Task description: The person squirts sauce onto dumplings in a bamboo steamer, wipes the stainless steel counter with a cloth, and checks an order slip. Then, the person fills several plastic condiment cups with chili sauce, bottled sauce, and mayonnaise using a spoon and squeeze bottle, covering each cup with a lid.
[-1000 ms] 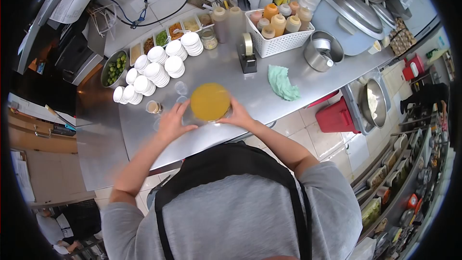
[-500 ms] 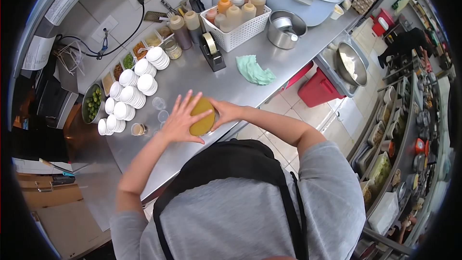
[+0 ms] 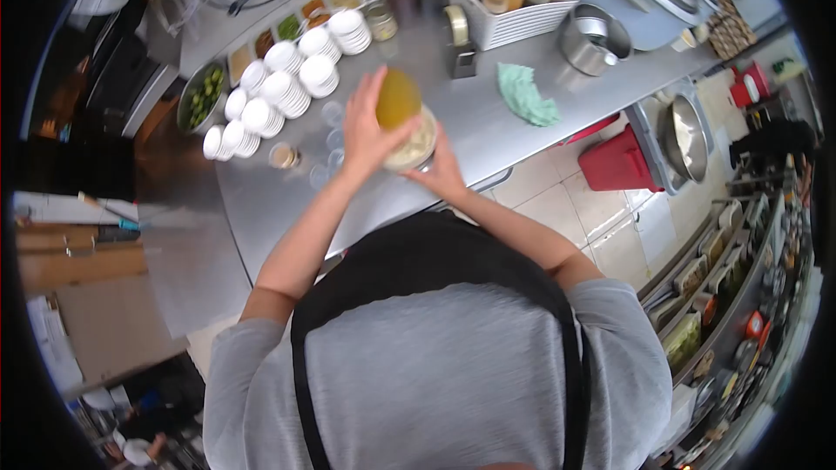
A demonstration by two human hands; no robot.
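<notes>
My left hand [image 3: 367, 126] grips a round yellow lid [image 3: 399, 99], which is tilted up off a round container. Pale contents show inside the container [image 3: 413, 146], and my right hand [image 3: 442, 167] is wrapped round its right and near side. Left of my hands, several small clear cups [image 3: 334, 138] stand on the steel counter [image 3: 270, 235]. A small cup with brownish contents [image 3: 284, 156] is farther left. Beyond it rise several stacks of white lids [image 3: 285, 94].
Behind are a tape dispenser [image 3: 461, 43], a white basket of sauce bottles [image 3: 514, 22], a green cloth [image 3: 528, 96] and a steel pot [image 3: 596, 40]. A bowl of green pieces [image 3: 204, 97] is at the left. A person [image 3: 138, 450] shows at the lower left.
The yellow lid has come up from the container, exposing its pale contents. Both hands and the container have shifted up and right in view, and the camera view has turned.
</notes>
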